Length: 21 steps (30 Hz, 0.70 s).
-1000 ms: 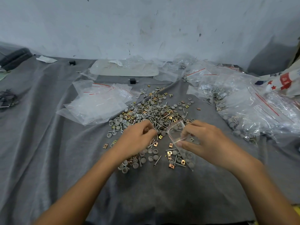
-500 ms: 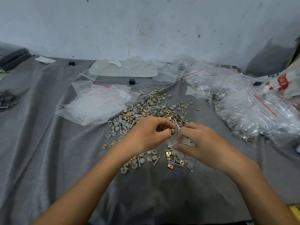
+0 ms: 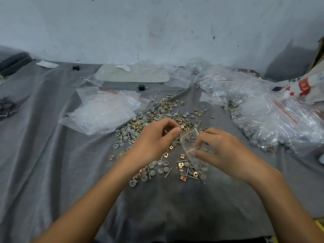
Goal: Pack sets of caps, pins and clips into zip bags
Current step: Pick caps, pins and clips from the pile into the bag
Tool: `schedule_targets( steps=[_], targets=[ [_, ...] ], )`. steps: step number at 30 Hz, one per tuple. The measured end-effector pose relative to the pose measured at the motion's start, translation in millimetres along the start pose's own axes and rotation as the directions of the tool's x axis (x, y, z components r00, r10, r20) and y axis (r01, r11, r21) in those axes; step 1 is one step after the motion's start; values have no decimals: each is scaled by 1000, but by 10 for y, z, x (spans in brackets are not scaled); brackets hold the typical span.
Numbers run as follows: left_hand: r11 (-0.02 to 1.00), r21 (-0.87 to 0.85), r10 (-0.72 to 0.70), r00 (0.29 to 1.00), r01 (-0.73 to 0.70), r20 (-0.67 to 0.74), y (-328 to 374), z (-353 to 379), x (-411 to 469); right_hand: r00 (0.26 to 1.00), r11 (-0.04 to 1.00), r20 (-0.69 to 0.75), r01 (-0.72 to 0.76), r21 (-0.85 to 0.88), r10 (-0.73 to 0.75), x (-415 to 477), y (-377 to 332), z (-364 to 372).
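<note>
Grey cloth (image 3: 52, 172): creased, covering the whole work surface.
Near cluster (image 3: 158, 170): loose caps, pins and brass-coloured clips lying between the forearms, on the near side of both hands.
Right hand (image 3: 226, 151): thumb and fingers pinch the rim of a small zip bag (image 3: 190, 140), holding its mouth open toward the left. The bag trails down over the near cluster. Caps show through the plastic, but whether they are inside or underneath cannot be told.
Left hand (image 3: 154, 139): fingers curled, thumb and forefinger tips pressed together right at the bag mouth. A pin (image 3: 165, 132) appears to sit inside the curl. Any other contents are too small to tell.
Main pile (image 3: 157, 118): large spread of mixed caps, pins and clips just beyond the hands, unsorted.
Empty bags (image 3: 103, 113): flat stack with red seal lines, left of the pile.
Filled bags (image 3: 273, 123): sizeable heap at the right, holding caps and pins.
Far edge: pale flat tray (image 3: 131, 74) and a small black block (image 3: 141, 87), against a scuffed wall (image 3: 157, 23).
Progress: judged to be midway. Many sets look packed, and the current bag is being loaded and is not yet sealed. A substantial pile of loose parts and a good stack of empty bags remain.
</note>
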State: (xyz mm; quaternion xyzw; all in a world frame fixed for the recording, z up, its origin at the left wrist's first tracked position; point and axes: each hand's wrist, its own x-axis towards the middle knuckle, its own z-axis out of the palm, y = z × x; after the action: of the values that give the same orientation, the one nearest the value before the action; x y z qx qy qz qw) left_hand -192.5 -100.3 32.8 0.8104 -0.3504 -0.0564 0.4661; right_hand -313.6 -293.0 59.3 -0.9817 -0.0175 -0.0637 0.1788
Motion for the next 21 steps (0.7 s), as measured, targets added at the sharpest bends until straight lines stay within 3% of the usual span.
schedule_targets(
  steps=[2,6,8,11,21],
  targets=[
    [994,108,-30,999,33,-32,-101,31,-41,1000,1000,-2,-14,0,14,-9,20,-27],
    [924,379,-56,959,-56,279,-271,229,-135,1000,1000,12,-24,-14,24,4,22,-44],
    [889,444,-57,932,-117,359,-312,345,-179,1000,1000,7,-26,-15,26,16,9,-30],
    [852,488,-4,930,-190,368,-346,457,-194,1000,1000,-8,-21,-7,21,17,-5,-4],
    [809,535,12,917,-244,399,-335,559,-127,1000,1000,-9,-1,-2,1,17,-5,27]
  ],
)
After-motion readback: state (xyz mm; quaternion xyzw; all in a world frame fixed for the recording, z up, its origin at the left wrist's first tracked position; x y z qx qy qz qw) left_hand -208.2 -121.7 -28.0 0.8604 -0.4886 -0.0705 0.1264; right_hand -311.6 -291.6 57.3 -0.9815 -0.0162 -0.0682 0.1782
